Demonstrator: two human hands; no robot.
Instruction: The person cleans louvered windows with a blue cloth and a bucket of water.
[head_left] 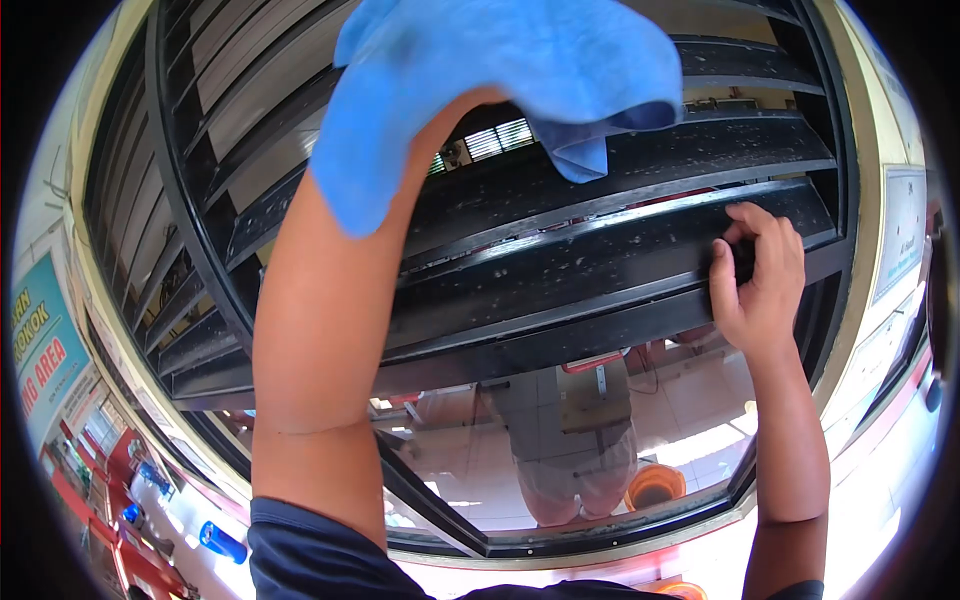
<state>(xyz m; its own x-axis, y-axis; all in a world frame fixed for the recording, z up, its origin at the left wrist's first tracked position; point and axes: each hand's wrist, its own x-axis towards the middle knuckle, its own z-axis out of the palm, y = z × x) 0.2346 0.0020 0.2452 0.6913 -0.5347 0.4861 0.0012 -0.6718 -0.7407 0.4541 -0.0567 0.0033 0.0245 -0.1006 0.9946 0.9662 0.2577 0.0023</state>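
Note:
A blue cloth (500,50) drapes over my left hand, high against the black louvre slats. The fingers are hidden beneath its folds, and my left forearm (325,300) stretches up to it. One end of the cloth hangs back over the forearm, another over a slat. On the right, my right hand (762,275) rests against a lower slat (600,250) near the frame, its fingers bent and thumb apart from the forefinger. Pale specks dot the slats.
Below the slats, a glass pane (690,430) shows reflections, including an orange bucket (655,485). The black window frame (845,200) borders the right side. A printed banner (45,345) hangs at left, with a blue container (222,542) lower down.

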